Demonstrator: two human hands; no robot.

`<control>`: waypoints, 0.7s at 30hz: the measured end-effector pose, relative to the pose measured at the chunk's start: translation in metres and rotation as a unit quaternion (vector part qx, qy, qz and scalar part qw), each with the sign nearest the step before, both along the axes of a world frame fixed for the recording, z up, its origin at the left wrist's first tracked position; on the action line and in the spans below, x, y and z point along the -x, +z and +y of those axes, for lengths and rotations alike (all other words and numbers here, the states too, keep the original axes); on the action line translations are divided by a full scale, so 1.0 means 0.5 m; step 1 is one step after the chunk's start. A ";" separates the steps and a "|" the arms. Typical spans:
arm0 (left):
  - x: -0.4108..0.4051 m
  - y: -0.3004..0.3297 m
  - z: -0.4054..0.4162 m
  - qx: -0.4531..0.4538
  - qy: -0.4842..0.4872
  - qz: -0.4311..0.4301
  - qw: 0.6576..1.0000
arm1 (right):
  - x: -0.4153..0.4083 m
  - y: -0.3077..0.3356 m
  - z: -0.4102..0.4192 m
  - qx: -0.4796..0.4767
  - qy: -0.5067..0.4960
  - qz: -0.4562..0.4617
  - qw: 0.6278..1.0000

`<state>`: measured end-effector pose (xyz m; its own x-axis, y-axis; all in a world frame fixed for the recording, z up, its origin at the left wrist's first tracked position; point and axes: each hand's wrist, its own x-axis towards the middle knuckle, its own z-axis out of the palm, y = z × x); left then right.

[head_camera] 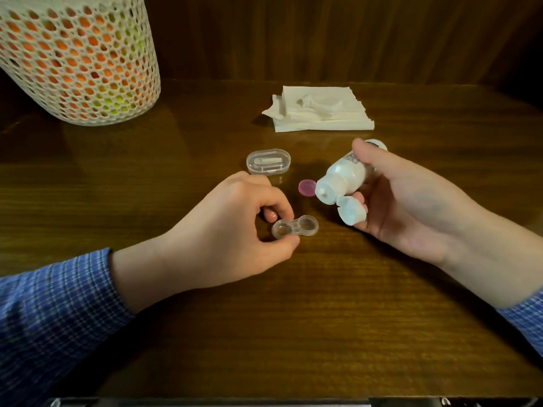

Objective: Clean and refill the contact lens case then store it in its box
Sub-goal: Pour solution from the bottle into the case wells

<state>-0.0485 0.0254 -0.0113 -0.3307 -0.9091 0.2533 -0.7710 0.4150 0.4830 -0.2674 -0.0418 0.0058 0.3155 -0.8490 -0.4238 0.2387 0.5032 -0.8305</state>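
A clear two-well contact lens case (pixel 296 227) lies on the wooden table (pixel 323 304) with both wells uncapped. My left hand (pixel 235 227) pinches its left well between thumb and forefinger. My right hand (pixel 411 207) grips a small white solution bottle (pixel 342 177), tilted with its nozzle pointing down and left, above and to the right of the case. The bottle's flip cap (pixel 351 211) hangs open. A pink round cap (pixel 307 188) lies on the table just behind the case. A clear oval box (pixel 268 161) sits farther back.
A stack of white paper tissues (pixel 320 113) with a small white tool on top lies at the back. A tall white mesh container (pixel 73 57) with orange and green contents stands at the back left. A wooden wall closes the back.
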 end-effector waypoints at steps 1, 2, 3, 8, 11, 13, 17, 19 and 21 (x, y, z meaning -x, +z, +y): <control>0.000 0.000 0.001 -0.001 0.000 0.001 1.000 | -0.001 -0.001 0.001 0.010 0.003 0.010 1.000; 0.000 0.000 0.002 -0.001 -0.001 0.004 1.000 | -0.003 -0.002 0.002 0.023 0.003 0.022 0.999; 0.001 0.001 0.002 -0.002 -0.001 0.006 1.000 | -0.004 -0.003 0.004 0.037 0.001 0.035 0.999; 0.002 0.002 0.002 -0.010 -0.003 0.008 1.000 | -0.009 -0.005 0.014 0.108 0.014 0.087 0.990; 0.003 0.003 0.002 -0.015 -0.002 0.015 1.000 | -0.013 -0.007 0.023 0.142 0.027 0.109 0.984; 0.003 0.002 0.001 -0.016 -0.002 0.017 1.000 | -0.016 -0.007 0.028 0.159 0.031 0.118 0.980; 0.002 0.002 0.001 -0.016 -0.005 0.021 1.000 | -0.020 -0.005 0.032 0.177 0.034 0.134 0.974; 0.003 0.002 0.002 -0.019 -0.006 0.021 1.000 | -0.020 -0.005 0.032 0.178 0.031 0.137 0.974; 0.004 0.002 0.001 -0.019 -0.005 0.024 1.000 | -0.020 -0.006 0.032 0.182 0.033 0.137 0.973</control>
